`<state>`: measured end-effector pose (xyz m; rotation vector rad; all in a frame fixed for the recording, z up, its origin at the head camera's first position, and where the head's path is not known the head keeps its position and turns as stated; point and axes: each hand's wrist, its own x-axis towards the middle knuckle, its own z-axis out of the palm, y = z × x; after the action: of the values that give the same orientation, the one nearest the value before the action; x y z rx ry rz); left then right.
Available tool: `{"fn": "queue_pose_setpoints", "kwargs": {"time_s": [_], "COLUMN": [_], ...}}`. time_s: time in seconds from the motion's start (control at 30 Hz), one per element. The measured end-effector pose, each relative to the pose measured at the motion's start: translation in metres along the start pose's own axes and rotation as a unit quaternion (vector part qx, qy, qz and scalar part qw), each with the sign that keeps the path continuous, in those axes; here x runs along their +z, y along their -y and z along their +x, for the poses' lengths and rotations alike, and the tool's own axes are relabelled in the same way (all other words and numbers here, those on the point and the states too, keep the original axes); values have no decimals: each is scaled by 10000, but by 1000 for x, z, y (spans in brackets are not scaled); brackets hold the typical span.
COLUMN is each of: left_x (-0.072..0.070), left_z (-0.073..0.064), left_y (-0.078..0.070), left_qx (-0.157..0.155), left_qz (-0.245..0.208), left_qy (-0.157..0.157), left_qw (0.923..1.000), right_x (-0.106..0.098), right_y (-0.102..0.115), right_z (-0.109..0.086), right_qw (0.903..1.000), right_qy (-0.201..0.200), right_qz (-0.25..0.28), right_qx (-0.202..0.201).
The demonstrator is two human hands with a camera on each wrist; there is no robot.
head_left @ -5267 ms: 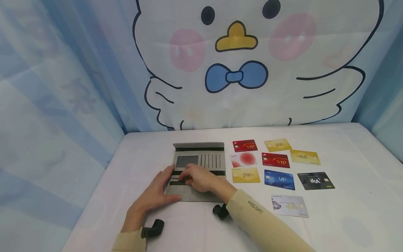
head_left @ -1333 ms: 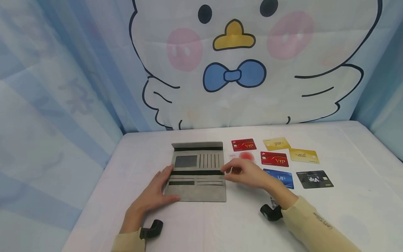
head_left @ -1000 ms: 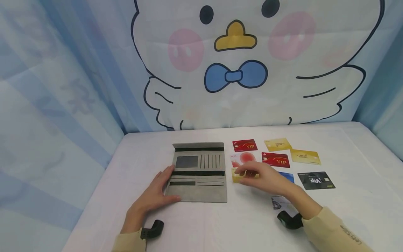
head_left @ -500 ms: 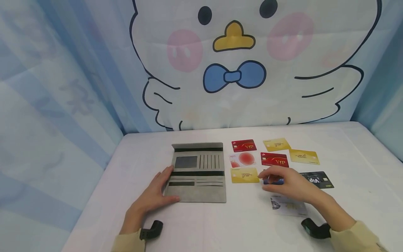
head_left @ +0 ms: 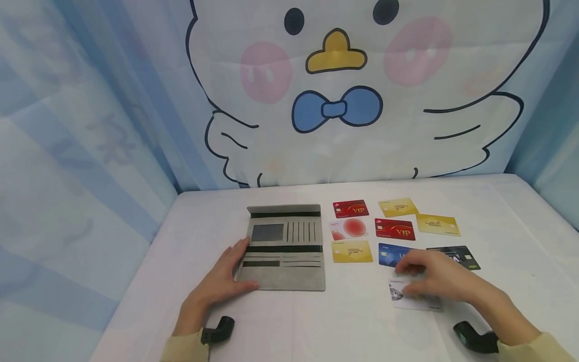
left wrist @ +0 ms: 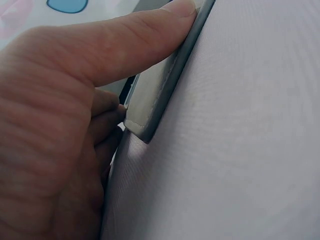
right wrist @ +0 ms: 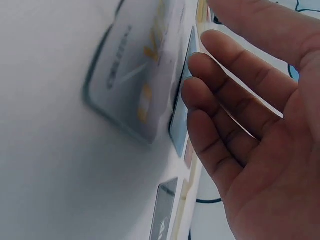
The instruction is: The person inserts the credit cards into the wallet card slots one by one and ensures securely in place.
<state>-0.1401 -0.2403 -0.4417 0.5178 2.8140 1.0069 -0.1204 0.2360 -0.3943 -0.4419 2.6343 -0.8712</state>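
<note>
A grey long wallet lies unfolded on the table, its card slots facing up. My left hand rests along its left side, and in the left wrist view the thumb lies on the wallet's stitched edge. Over a silver VIP card hovers my right hand, its fingers loosely bent and holding nothing. The right wrist view shows bare fingertips beside this card. Behind them a blue VIP card and a black VIP card are partly covered by the right hand.
Several other cards lie flat right of the wallet: two red VIP cards, such as the near one, a white card with a red circle, and gold cards, one nearest the wallet. A patterned curtain stands behind the white table.
My right hand has left the wallet's slots and moved right, past the gold and blue cards, to above the silver card. The left hand and wallet have stayed in place.
</note>
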Motion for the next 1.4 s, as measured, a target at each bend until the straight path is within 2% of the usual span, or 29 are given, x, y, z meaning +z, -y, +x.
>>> {"fn": "queue_pose_setpoints", "kwargs": {"time_s": [0.23,0.47,0.77,1.03,1.4], "left_x": [-1,-1,-1,0,0], "left_z": [-1,-1,-2,0,-1], "left_y": [-1,1,2,0,1], "left_qx": [-14,4,1,-34,-15], "left_qz": [-26,-26,-17,20,17], "left_qy": [7,24,9,17,17], "left_qw": [10000,10000,10000,10000,10000], "right_x": [1,4,7,7,0], "right_y": [-2,-1,1,-3,-10], "right_z": [0,2,3,-1,-6], "right_qw": [9995,9983,9981,9981,9967], "right_qy": [191,202,167,-1,82], "right_qz": [-243,-512,-497,-566,-699], "right_qx": [94,164,311,229,413]}}
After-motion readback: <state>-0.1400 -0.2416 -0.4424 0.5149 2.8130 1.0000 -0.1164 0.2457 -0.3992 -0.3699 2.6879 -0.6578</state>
